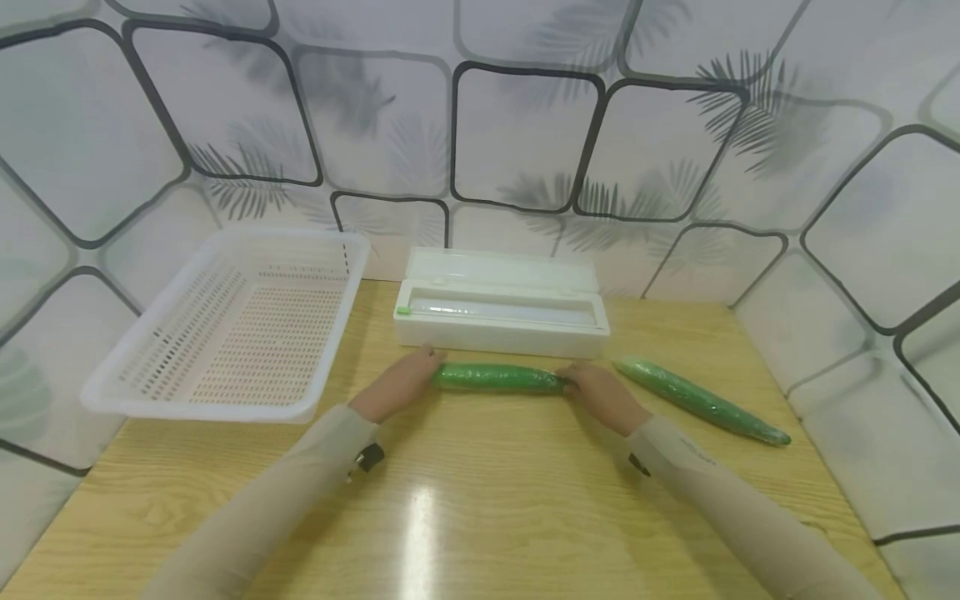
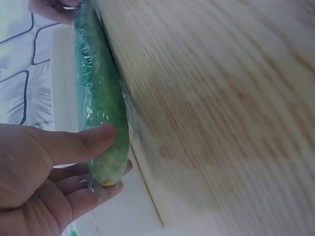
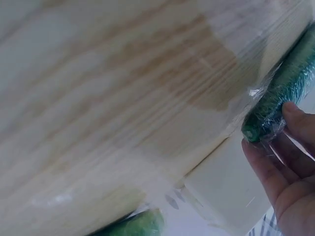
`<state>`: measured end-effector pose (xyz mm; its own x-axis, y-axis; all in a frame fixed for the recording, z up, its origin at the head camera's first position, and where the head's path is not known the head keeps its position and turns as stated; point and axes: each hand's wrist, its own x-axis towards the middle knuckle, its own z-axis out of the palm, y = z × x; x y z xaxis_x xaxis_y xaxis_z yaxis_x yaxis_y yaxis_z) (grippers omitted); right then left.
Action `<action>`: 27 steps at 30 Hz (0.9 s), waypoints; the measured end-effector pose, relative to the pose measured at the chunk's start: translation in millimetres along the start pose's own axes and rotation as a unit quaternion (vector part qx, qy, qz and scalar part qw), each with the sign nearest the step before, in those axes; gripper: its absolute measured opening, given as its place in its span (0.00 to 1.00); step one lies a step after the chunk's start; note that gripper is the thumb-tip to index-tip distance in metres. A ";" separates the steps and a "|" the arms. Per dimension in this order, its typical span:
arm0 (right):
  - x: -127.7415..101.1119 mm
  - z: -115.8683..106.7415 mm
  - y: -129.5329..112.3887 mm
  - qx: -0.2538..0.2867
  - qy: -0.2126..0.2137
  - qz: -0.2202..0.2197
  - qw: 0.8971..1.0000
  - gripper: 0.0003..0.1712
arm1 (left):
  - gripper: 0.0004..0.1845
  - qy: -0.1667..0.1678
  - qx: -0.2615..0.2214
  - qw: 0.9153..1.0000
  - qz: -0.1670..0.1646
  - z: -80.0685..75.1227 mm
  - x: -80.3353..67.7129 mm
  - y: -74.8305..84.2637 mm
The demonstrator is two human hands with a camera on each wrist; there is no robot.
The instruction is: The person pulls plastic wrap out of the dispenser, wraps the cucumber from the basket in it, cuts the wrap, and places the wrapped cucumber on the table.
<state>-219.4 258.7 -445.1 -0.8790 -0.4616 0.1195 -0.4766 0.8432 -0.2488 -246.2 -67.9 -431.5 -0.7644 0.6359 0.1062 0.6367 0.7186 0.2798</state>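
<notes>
Head view shows both hands, left hand (image 1: 401,382) and right hand (image 1: 600,393), gripping the ends of a film-wrapped cucumber (image 1: 497,377) on the table (image 1: 480,517); wrapping looks nearly finished, ends remaining.

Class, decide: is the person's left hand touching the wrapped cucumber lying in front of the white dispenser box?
Touching. The left wrist view shows the left hand with thumb and fingers curled round the end of the wrapped cucumber.
</notes>
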 end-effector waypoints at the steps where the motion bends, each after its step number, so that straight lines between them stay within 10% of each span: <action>1: 0.1 -0.3 -0.3 0.000 0.005 0.003 1.000 0.16 | 0.17 0.003 -0.011 1.000 -0.001 0.3 -0.2 -0.5; 27: 3.1 0.5 2.7 -0.007 0.037 -0.013 0.999 0.13 | 0.19 0.029 -0.011 0.999 -0.011 6.3 4.3 -0.3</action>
<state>-223.4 259.4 -445.9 -0.8644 -0.4625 0.1976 -0.4995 0.8348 -0.2314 -249.0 -63.6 -437.2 -0.7829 0.6027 0.1545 0.6181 0.7251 0.3036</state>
